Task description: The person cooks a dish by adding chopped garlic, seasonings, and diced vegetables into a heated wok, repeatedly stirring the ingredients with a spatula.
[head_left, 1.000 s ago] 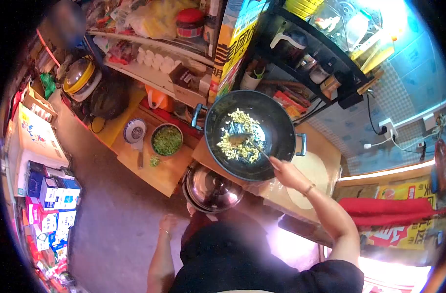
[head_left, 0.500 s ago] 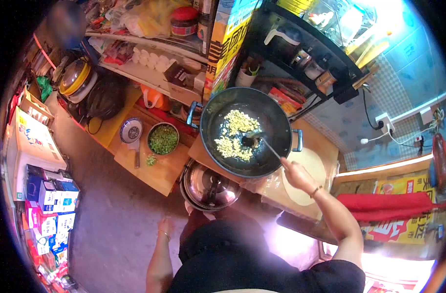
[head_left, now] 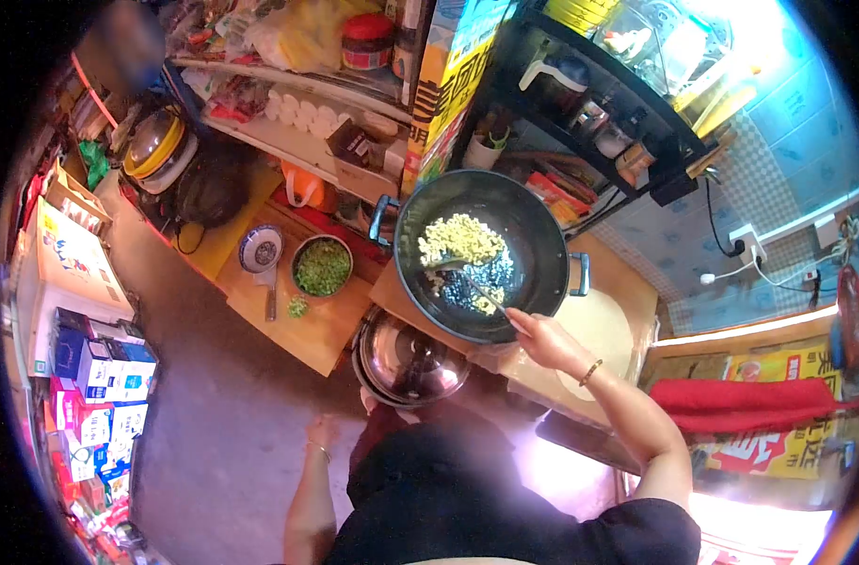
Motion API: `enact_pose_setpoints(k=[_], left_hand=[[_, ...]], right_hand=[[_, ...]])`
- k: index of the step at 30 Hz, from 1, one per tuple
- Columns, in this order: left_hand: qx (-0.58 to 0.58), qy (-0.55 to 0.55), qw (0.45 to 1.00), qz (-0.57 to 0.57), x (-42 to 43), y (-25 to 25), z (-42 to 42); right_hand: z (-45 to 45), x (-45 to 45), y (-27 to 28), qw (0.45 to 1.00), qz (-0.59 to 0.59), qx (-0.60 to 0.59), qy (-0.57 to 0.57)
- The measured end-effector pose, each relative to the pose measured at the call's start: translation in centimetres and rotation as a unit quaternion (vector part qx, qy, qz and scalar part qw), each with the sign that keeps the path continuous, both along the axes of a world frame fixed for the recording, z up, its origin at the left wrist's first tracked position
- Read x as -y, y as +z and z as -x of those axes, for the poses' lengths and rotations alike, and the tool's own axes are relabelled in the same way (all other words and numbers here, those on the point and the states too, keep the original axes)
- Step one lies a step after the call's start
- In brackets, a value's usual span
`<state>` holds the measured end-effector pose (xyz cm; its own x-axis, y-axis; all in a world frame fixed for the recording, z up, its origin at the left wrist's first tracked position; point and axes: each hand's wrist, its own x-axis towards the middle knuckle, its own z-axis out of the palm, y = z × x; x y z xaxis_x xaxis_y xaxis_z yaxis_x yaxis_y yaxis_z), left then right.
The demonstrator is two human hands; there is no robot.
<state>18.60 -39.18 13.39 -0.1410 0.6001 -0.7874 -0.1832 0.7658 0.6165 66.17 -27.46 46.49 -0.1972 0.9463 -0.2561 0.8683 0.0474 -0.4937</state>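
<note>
My right hand [head_left: 542,340] is closed round the handle of a spatula [head_left: 469,283], whose blade is down in a large dark two-handled wok [head_left: 535,273]. Crumbly pale-yellow pieces of food, which look like scrambled egg [head_left: 462,239], are heaped toward the wok's far left side. A smaller bit lies near the blade, on a shiny wet patch of the wok's bottom. Down at my left side hangs my left hand [head_left: 323,431], away from the wok and with no object visible in it. Its fingers are too blurred to make out.
A pot with a shiny lid [head_left: 412,360] stands below the wok. To the left, a board [head_left: 307,331] bears a bowl of chopped greens [head_left: 322,266], a patterned bowl [head_left: 261,250] and a knife [head_left: 271,297]. A round sheet of dough [head_left: 599,339] lies right of the wok.
My right hand and the spatula have moved left and toward me. The egg from the near side has been pushed into the far heap, baring the wok's bottom. The view has shifted slightly.
</note>
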Motion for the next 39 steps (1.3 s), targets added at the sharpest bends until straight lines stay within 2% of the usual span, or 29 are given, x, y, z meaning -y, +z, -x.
enact_pose_setpoints(k=[1, 4, 5, 6, 7, 8, 9, 10, 12, 13, 14, 15, 16, 18, 20, 21, 22, 24, 26, 29, 31, 32, 35, 37, 38, 39], left_hand=[[0.010, -0.032, 0.999, -0.026, 0.1, -0.6, 0.1], [-0.010, -0.022, 1.000, -0.009, 1.3, -0.9, 0.2], [-0.008, -0.018, 1.000, -0.009, 1.5, -0.8, 0.0], [-0.010, -0.008, 1.000, 0.001, 1.6, -0.7, 0.0], [-0.012, 0.001, 1.000, 0.010, 1.7, -0.7, 0.3], [-0.014, 0.000, 1.000, 0.011, 1.9, -0.8, 0.6], [-0.011, -0.009, 1.000, 0.021, 2.2, -1.1, 0.9], [-0.009, -0.018, 0.999, 0.031, 2.1, -1.3, 1.0], [-0.021, -0.030, 0.999, 0.031, 1.7, -0.7, 0.8], [-0.033, -0.040, 0.998, 0.034, 1.6, -0.2, 0.6], [-0.035, -0.040, 0.998, 0.035, 1.5, 0.2, 0.4], [-0.027, -0.033, 0.998, 0.034, 1.1, 1.3, 0.0], [-0.019, -0.026, 0.999, 0.032, 0.6, 2.0, -0.2], [0.002, -0.011, 1.000, 0.018, 0.2, 2.0, -0.4], [0.023, 0.001, 1.000, 0.005, 0.1, 1.8, -0.6], [0.003, -0.012, 1.000, 0.020, 0.2, 1.9, -0.7], [-0.017, -0.025, 0.999, 0.034, 0.2, 1.9, -0.7], [-0.011, -0.027, 0.999, 0.022, 0.4, 2.7, -0.9], [-0.005, -0.028, 1.000, 0.010, 0.5, 2.3, -0.6], [-0.029, -0.057, 0.998, -0.006, 2.2, -1.0, 1.0], [-0.037, -0.107, 0.994, 0.004, 3.0, -1.5, 1.9], [-0.038, -0.107, 0.994, 0.002, 3.1, -1.9, 2.2], [-0.023, -0.070, 0.997, 0.018, 3.2, -2.3, 2.3], [-0.025, 0.046, 0.998, 0.039, 2.9, -0.9, 1.6], [-0.024, 0.044, 0.998, 0.038, 2.0, -1.2, 1.8], [-0.120, -0.139, 0.983, 0.001, 1.5, -3.5, 2.8]], right_hand=[[0.2, 0.2, 0.1, 0.999, 0.019, 0.033, 0.005], [-0.2, 1.3, 0.5, 0.999, 0.024, 0.023, 0.002], [-1.6, 1.7, -0.6, 0.998, -0.048, -0.021, 0.047], [-1.3, 1.3, 0.5, 0.997, -0.048, -0.021, 0.049], [-0.7, 0.7, 2.4, 0.977, 0.105, -0.151, -0.108], [-0.3, 0.3, 3.4, 0.892, 0.252, -0.273, -0.260], [-2.2, 0.0, 0.3, 0.781, 0.313, -0.443, -0.309], [-2.4, -0.7, -1.0, 0.781, 0.312, -0.444, -0.309], [-1.8, -2.0, -2.2, 0.779, 0.337, -0.434, -0.303], [-1.5, -2.2, -2.3, 0.839, 0.311, -0.366, -0.254], [-1.4, -2.3, -2.0, 0.838, 0.312, -0.368, -0.254], [-0.7, -2.5, -0.3, 0.902, 0.286, -0.223, -0.234], [-0.2, -2.8, 1.3, 0.943, 0.252, -0.072, -0.207], [-0.3, -3.0, 1.8, 0.946, 0.241, -0.066, -0.207], [-1.1, -2.8, -1.3, 0.987, 0.104, -0.020, -0.124], [-0.7, -2.9, -2.5, 1.000, -0.021, 0.000, -0.023], [-1.0, -2.7, -2.9, 1.000, -0.020, -0.001, -0.024], [-1.5, -2.8, -1.9, 0.992, 0.098, 0.061, -0.052], [-3.3, -1.7, -0.9, 0.997, 0.071, 0.036, -0.021], [-3.3, -0.2, 0.4, 0.993, 0.100, 0.059, -0.010], [-2.9, -0.3, 1.5, 0.980, 0.168, 0.077, -0.079], [-3.3, -0.3, 1.7, 0.981, 0.163, 0.061, -0.083], [-3.2, -0.7, 2.3, 0.971, 0.193, 0.041, -0.133], [-3.4, -0.9, 0.9, 0.975, 0.160, 0.081, -0.130], [-3.9, -0.9, 0.9, 0.975, 0.158, 0.082, -0.132], [-3.8, -1.0, 1.9, 0.968, 0.187, 0.058, -0.154]])
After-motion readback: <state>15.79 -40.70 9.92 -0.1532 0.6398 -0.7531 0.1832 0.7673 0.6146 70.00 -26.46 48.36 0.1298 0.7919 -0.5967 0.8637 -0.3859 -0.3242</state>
